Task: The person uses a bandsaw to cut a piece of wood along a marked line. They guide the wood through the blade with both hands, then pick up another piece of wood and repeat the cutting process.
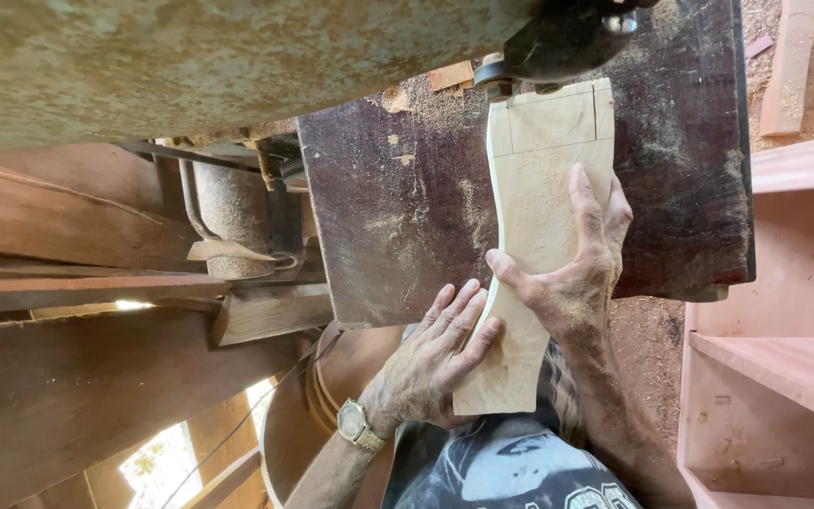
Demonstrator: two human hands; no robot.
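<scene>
Right hand (581,273) flat on the curved wood blank (539,236), left hand (435,353) pressing its edge — neither gripping. Blade guide (558,47) just ahead — a slip risks fingers.

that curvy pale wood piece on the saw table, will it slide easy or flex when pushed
The wood piece looks thick and solid, so probably stiff. It lies flat on the sawdust-strewn saw table, so likely slides readily. The right hand and left hand press it.

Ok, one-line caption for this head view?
Both hands, left hand and right hand, press a curved pale wooden piece on a sawdust-strewn dark saw table.
</scene>
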